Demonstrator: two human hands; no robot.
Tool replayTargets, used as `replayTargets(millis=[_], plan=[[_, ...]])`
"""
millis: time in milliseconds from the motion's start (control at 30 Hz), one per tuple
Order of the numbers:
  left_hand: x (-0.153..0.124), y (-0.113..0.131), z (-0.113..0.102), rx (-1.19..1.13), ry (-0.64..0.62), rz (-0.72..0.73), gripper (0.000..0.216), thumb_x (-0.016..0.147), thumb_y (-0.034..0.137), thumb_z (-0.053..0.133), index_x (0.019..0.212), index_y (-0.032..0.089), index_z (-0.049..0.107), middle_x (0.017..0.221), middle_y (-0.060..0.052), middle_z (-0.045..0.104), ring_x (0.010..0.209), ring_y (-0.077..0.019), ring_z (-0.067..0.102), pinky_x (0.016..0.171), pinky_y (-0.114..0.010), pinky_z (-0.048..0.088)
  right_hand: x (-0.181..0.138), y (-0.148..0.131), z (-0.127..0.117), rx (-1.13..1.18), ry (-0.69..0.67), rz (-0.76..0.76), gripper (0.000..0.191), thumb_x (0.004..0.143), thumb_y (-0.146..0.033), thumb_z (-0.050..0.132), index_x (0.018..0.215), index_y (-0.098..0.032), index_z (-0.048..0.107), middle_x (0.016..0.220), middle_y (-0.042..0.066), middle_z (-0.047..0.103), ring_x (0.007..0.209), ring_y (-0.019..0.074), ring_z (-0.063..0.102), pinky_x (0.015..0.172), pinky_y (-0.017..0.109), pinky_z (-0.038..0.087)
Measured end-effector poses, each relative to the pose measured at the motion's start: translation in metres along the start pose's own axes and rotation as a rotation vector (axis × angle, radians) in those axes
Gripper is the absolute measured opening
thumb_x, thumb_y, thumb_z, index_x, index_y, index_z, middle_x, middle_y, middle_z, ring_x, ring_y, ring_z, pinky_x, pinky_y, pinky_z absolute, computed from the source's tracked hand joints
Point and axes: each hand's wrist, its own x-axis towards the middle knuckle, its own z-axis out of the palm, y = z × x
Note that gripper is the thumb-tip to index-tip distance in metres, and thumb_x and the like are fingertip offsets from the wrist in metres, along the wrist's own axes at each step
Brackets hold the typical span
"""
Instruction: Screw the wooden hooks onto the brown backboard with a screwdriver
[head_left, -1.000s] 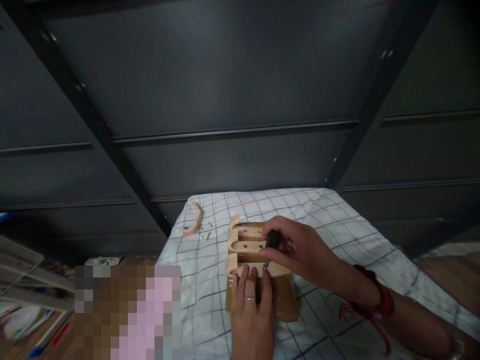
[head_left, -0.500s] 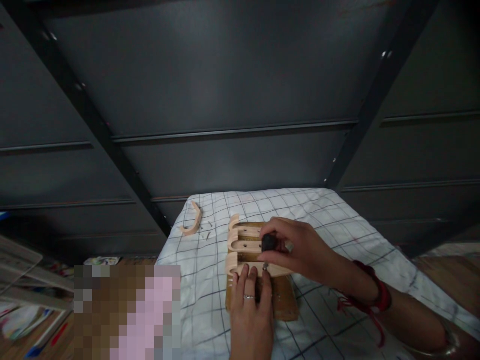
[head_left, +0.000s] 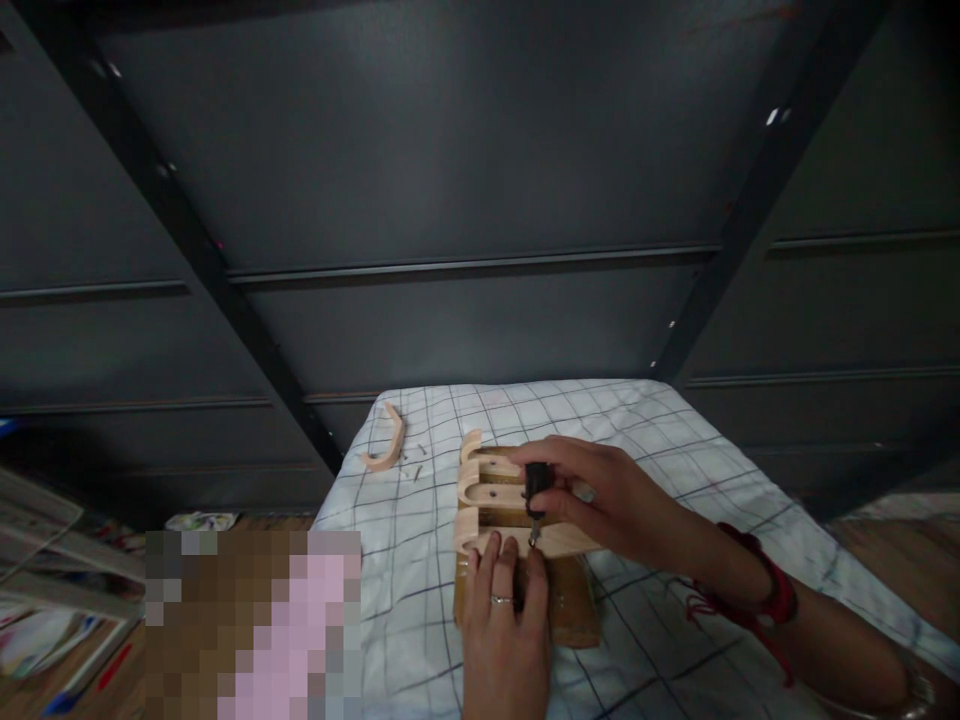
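Note:
My right hand [head_left: 592, 485] is closed round the black handle of a short screwdriver [head_left: 538, 485]. The tool stands upright, its metal shaft pointing down at the nearest pale wooden hook [head_left: 568, 541]. Whether the tip sits in a screw is too small to tell. Outstretched, the fingers of my left hand [head_left: 506, 640] lie on the near edge of that hook and on the brown wooden board [head_left: 574, 605] beneath it. Two more hooks run side by side across the board: a middle hook [head_left: 499, 494] and a far hook [head_left: 471, 442], both partly covered by my right hand.
A loose curved wooden hook [head_left: 394, 442] lies at the left on the checked cloth [head_left: 637, 440], beside several small screws [head_left: 418, 472]. Behind the covered surface rises a dark panelled wall [head_left: 465, 330]. A pale shelf [head_left: 82, 590] stands at lower left.
My right fingers have shifted on the screwdriver handle, and more of its handle and shaft now shows. My left hand keeps its place on the hook.

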Motion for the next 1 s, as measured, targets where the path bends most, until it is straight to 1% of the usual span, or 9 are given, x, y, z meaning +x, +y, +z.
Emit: replayTargets(millis=[133,267,400,500,567,700,767,900,1000], plan=[[0.001,0.000,-0.001,-0.005,0.009,0.001,0.029,0.085,0.013,0.033,0.101,0.017,0.056,0.106,-0.010,0.053,0.104,-0.0257,0.048,0.083,-0.044,0.044,0.001,0.004,0.011,-0.044,0.190,0.084,0.014,0.071,-0.022,0.060,0.081,-0.020,0.051,0.068,-0.003,0.054,0.052,0.0085,0.048,0.049,0.020,0.040],[0.001,0.000,-0.002,-0.011,0.002,0.006,0.029,0.085,0.014,0.033,0.102,0.017,0.056,0.106,-0.010,0.053,0.104,-0.0256,0.048,0.082,-0.043,0.044,-0.002,0.004,0.021,-0.048,0.319,0.154,0.014,0.072,-0.023,0.059,0.080,-0.020,0.047,0.064,-0.004,0.054,0.048,0.0080,0.046,0.046,0.020,0.039],[0.001,-0.001,-0.001,-0.004,0.011,0.018,0.029,0.085,0.014,0.032,0.101,0.017,0.056,0.106,-0.010,0.052,0.104,-0.0258,0.048,0.082,-0.043,0.045,-0.004,0.003,0.017,0.011,0.195,0.040,0.012,0.078,-0.019,0.052,0.089,-0.020,0.051,0.080,0.000,0.059,0.058,0.0093,0.052,0.054,0.021,0.044],[0.000,0.000,0.000,-0.004,0.013,0.009,0.030,0.085,0.014,0.031,0.101,0.017,0.056,0.106,-0.010,0.052,0.105,-0.0259,0.048,0.083,-0.043,0.045,-0.004,0.002,0.005,0.021,0.026,-0.057,0.027,0.082,-0.012,0.043,0.107,-0.021,0.048,0.102,0.005,0.057,0.087,0.0132,0.054,0.071,0.025,0.045],[0.000,0.000,0.000,-0.005,0.010,0.004,0.029,0.085,0.014,0.032,0.101,0.017,0.056,0.106,-0.010,0.052,0.104,-0.0256,0.048,0.083,-0.042,0.045,-0.004,0.002,-0.002,0.034,-0.024,-0.046,0.033,0.081,-0.009,0.040,0.111,-0.021,0.047,0.100,0.005,0.057,0.084,0.0122,0.055,0.070,0.025,0.045],[0.000,0.000,0.000,0.005,0.014,0.007,0.028,0.084,0.014,0.033,0.101,0.018,0.056,0.106,-0.009,0.053,0.103,-0.0252,0.049,0.082,-0.042,0.046,-0.005,0.001,0.001,0.042,0.055,0.085,0.010,0.073,-0.019,0.056,0.082,-0.019,0.052,0.068,-0.002,0.053,0.055,0.0096,0.051,0.049,0.022,0.042],[0.001,-0.001,0.000,0.014,0.016,0.013,0.028,0.084,0.013,0.033,0.101,0.017,0.056,0.106,-0.010,0.053,0.103,-0.0256,0.049,0.081,-0.043,0.046,-0.006,0.001,0.009,0.065,0.128,0.143,0.014,0.070,-0.023,0.059,0.074,-0.019,0.047,0.063,-0.002,0.051,0.051,0.0100,0.049,0.046,0.022,0.041],[0.001,0.000,-0.001,0.025,0.018,0.019,0.028,0.083,0.013,0.036,0.101,0.017,0.055,0.105,-0.010,0.053,0.103,-0.0255,0.049,0.081,-0.043,0.046,-0.006,0.002,0.019,0.146,0.214,0.155,0.018,0.072,-0.021,0.054,0.087,-0.020,0.044,0.070,-0.002,0.055,0.052,0.0092,0.051,0.047,0.021,0.042],[0.001,0.000,-0.001,0.018,0.006,0.009,0.028,0.083,0.013,0.035,0.102,0.018,0.055,0.105,-0.009,0.053,0.103,-0.0256,0.048,0.081,-0.043,0.047,-0.004,0.002,0.015,0.012,0.198,0.088,0.015,0.073,-0.022,0.057,0.086,-0.020,0.049,0.071,-0.003,0.055,0.047,0.0069,0.048,0.045,0.019,0.040]])
